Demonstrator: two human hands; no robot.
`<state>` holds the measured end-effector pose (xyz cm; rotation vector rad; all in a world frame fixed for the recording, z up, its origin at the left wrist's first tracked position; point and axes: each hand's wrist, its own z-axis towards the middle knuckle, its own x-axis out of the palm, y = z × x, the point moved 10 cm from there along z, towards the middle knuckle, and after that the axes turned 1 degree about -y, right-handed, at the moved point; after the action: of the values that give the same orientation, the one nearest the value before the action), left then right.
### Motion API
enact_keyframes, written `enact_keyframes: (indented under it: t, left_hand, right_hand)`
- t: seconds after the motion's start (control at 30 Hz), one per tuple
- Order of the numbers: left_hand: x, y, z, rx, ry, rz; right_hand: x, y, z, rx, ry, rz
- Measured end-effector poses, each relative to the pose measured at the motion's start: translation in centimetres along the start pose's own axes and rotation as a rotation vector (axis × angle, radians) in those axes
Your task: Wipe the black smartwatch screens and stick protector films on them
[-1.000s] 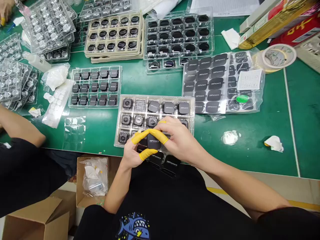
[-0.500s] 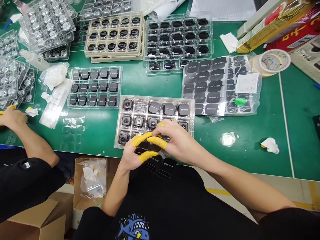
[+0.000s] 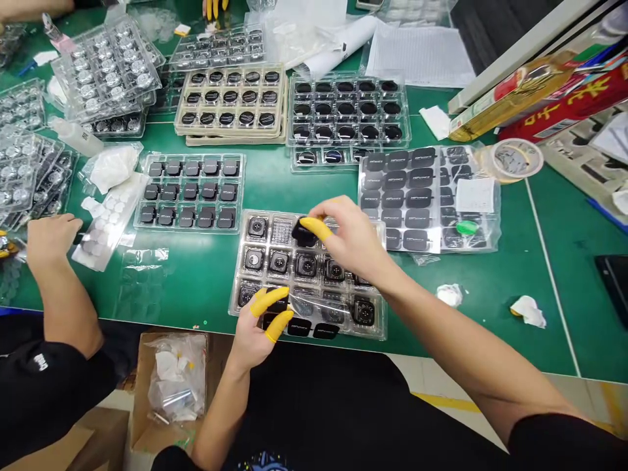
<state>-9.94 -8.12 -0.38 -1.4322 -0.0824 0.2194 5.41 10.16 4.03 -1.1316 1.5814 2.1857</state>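
My left hand (image 3: 258, 327), with yellow finger cots, pinches a clear sheet of black printed labels (image 3: 299, 326) over the near side of a clear plastic tray (image 3: 234, 288). In the tray's compartments lie square black watch cases (image 3: 307, 265), several with a round sensor back facing up. My right hand (image 3: 346, 239) is at the tray's far row, its yellow-covered thumb and fingers closed on a dark square watch case (image 3: 303, 234), which looks tilted. Beside that one, a compartment (image 3: 281, 230) shows only bare ribbed plastic. The right hand and forearm hide part of the tray's right side.
Left of my tray lies another tray of square black pieces (image 3: 191, 191). Behind are trays of round black pieces (image 3: 346, 111) and label sheets (image 3: 412, 196). Tape rolls (image 3: 515, 159) and boxes stand right. A co-worker's hand (image 3: 52, 242) rests at left; an open carton (image 3: 142, 399) sits below.
My right hand has left the label sheet, moved away from me to the far row, and closed on a watch case. My left hand still holds the sheet, now lower. The view has shifted.
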Motion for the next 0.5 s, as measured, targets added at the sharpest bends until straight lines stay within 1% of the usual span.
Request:
enact_keyframes:
  t: [0.03, 0.1, 0.17, 0.2, 0.27, 0.37, 0.43, 0.5]
  left_hand:
    - [-0.2, 0.0, -0.1, 0.010, 0.002, -0.009]
    - [-0.7, -0.2, -0.2, 0.045, 0.001, -0.024]
    - [-1.1, -0.2, -0.4, 0.068, -0.001, -0.039]
    - [-1.2, -0.2, -0.4, 0.071, 0.005, -0.052]
    - [-1.2, 0.0, -0.5, 0.068, 0.021, -0.081]
    - [-1.2, 0.2, -0.4, 0.082, 0.049, -0.096]
    - [-0.9, 0.4, -0.2, 0.088, 0.082, -0.081]
    - [-0.7, 0.5, -0.1, 0.082, 0.117, -0.068]
  right_hand:
    - [1.1, -0.6, 1.1, 0.005, 0.018, -0.074]
    - [3.4, -1.2, 2.4, -0.012, 0.056, -0.151]
    - [5.3, -1.3, 2.7, -0.040, 0.070, -0.193]
    - [5.8, -1.3, 2.6, -0.053, 0.066, -0.222]
    - [6.2, -1.1, 2.2, -0.072, 0.050, -0.289]
    - [5.9, -0.5, 2.4, -0.094, 0.040, -0.391]
    - [6.4, 0.6, 3.2, -0.124, 0.078, -0.445]
    - [7.7, 2.2, 4.2, -0.175, 0.154, -0.487]
